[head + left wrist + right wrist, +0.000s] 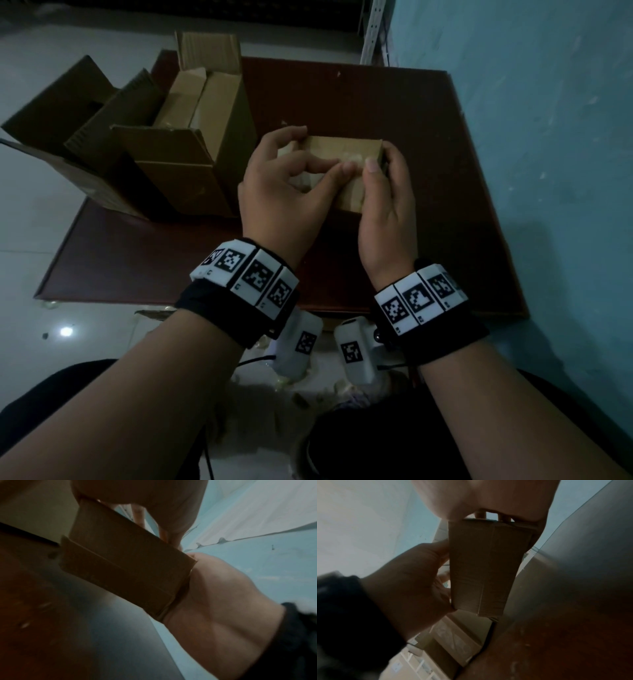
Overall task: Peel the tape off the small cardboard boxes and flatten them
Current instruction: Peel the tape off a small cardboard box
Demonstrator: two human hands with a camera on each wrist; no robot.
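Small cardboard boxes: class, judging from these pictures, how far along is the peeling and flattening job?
Done: no flattened box shows in these views. In hand: both hands hold one small box above the table; the left hand picks at the tape on top while the right hand steadies it. Left: this box, still in shape, plus more small boxes in the open carton.

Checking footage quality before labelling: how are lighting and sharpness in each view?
Head view: dim, hands and small box fairly sharp, glare spot on floor. Left wrist view: dark, blurred, small box backlit. Right wrist view: soft, small box shadowed.
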